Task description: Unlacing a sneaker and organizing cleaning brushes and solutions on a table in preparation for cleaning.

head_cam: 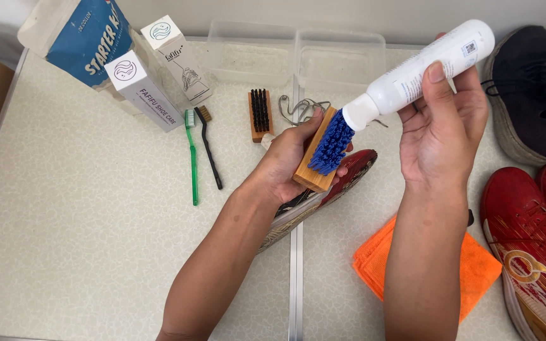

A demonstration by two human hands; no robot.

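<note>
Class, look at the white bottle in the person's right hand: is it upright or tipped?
Tipped. The white bottle slants with its nozzle down-left, meeting the blue bristles of the wooden brush.

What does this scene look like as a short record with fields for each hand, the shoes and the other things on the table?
left hand: left hand grips a wooden brush with blue bristles
right hand: right hand holds a white bottle, its nozzle at the bristles
under the hands: a red shoe
right side: a red pair, a dark shoe, an orange cloth
table: green toothbrush, black brush, two white boxes
</note>
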